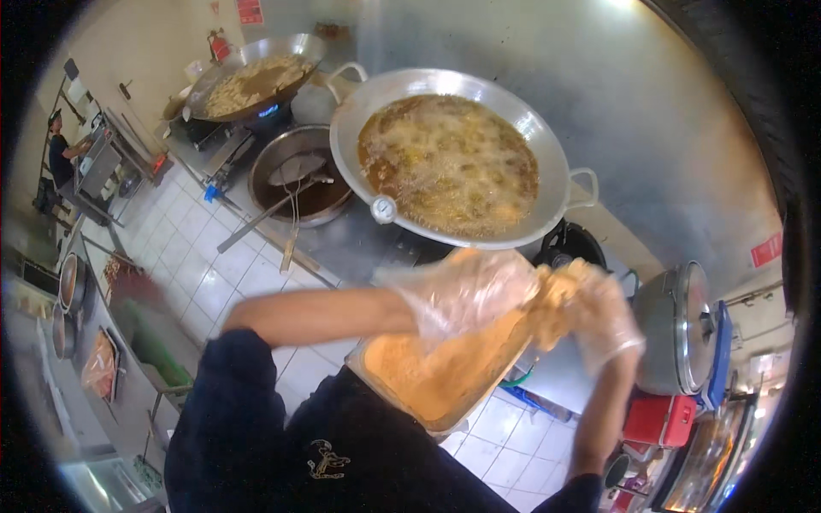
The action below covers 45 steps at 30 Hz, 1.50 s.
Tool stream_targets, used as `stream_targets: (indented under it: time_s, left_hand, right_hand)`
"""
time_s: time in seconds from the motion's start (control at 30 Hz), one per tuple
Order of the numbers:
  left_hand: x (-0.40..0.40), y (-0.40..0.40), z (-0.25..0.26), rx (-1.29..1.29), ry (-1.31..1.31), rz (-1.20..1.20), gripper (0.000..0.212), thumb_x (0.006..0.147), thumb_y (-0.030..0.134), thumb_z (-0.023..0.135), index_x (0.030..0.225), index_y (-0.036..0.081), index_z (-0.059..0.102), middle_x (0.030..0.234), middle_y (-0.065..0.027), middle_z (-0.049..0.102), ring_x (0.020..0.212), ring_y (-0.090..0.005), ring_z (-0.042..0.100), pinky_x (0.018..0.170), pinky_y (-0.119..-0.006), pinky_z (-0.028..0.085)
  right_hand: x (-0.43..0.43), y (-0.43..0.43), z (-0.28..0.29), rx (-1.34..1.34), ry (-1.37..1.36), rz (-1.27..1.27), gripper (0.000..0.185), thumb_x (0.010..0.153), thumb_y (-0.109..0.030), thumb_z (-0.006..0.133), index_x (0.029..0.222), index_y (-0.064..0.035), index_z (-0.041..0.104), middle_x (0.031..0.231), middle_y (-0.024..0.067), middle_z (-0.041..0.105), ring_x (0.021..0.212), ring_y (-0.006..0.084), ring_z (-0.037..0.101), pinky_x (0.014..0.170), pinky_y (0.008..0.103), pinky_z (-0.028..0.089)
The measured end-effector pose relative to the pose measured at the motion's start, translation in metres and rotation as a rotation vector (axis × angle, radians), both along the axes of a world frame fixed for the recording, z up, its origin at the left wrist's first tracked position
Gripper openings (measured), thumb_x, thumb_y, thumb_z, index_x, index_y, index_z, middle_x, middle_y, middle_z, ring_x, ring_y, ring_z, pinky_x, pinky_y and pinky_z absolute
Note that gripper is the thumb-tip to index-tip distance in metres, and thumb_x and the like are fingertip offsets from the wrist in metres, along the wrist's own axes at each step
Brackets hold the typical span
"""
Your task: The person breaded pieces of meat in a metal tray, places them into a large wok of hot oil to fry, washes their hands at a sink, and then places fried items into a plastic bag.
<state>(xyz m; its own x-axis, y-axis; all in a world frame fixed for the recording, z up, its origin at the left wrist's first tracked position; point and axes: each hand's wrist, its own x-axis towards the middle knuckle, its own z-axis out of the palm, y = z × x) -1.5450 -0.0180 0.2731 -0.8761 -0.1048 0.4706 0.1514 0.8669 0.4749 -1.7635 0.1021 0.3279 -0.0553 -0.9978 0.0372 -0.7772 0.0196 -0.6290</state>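
My left hand [474, 288], in a clear plastic glove, is over a tray of orange-tinted breading flour [442, 365], its fingers at a battered piece of food [555, 301]. On the other side of that piece is my right hand [596, 308], gloved too and partly blurred, with its fingers closed around it. The food looks like coated meat; its exact kind cannot be told. Beyond the tray stands a large metal wok [558, 192] of bubbling oil with pieces frying in it. A dial thermometer [384, 209] is fixed at its near rim.
Left of the wok is a metal pot [256, 186] holding a strainer [298, 168] and long-handled tools. A second wok [308, 48] stands over a blue flame farther left. A large lidded pot [667, 327] and a red cooler [659, 420] are at right. A person [62, 154] stands far left.
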Motion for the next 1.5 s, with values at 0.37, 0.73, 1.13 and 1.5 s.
stream_targets:
  time_s: [0.37,0.73,1.13,1.5]
  left_hand:
    - [-0.059,-0.195,0.086,-0.323,-0.326,0.41,0.024,0.069,-0.003,0.066,0.093,0.003,0.065,0.087,-0.017,0.065,0.08,-0.0332,0.065,0.071,-0.042,0.053]
    - [-0.127,-0.315,-0.006,-0.383,-0.736,0.571,0.029,0.078,0.002,0.066,0.107,0.003,0.066,0.105,-0.0169,0.068,0.098,-0.0268,0.067,0.086,-0.033,0.054]
    - [-0.15,-0.354,-0.066,-0.472,-0.813,0.468,0.015,0.083,0.003,0.063,0.096,0.0,0.069,0.097,-0.0146,0.069,0.091,-0.0266,0.067,0.078,-0.038,0.057]
    - [-0.136,-0.207,0.02,-0.094,-0.538,0.448,0.026,0.083,0.028,0.064,0.094,0.004,0.067,0.096,-0.0182,0.068,0.09,-0.0279,0.066,0.078,-0.041,0.053]
  right_hand:
    - [-0.038,-0.187,0.051,0.186,-0.239,-0.174,0.028,0.096,-0.013,0.056,0.123,-0.0026,0.057,0.105,0.0019,0.065,0.088,0.0116,0.06,0.081,0.0279,0.053]
    - [-0.129,-0.385,-0.108,0.021,0.508,-0.076,0.023,0.085,-0.015,0.06,0.104,-0.0027,0.065,0.101,0.0182,0.068,0.088,0.0347,0.064,0.08,0.0397,0.051]
    - [-0.163,-0.443,-0.181,0.174,-0.023,-0.364,0.037,0.077,-0.022,0.074,0.11,-0.0077,0.068,0.107,0.0127,0.068,0.095,0.0247,0.064,0.083,0.0379,0.052]
    - [-0.088,-0.152,0.02,0.52,-0.047,-0.065,0.053,0.072,0.006,0.067,0.123,-0.0024,0.058,0.098,0.0116,0.057,0.081,0.0209,0.063,0.076,0.0297,0.054]
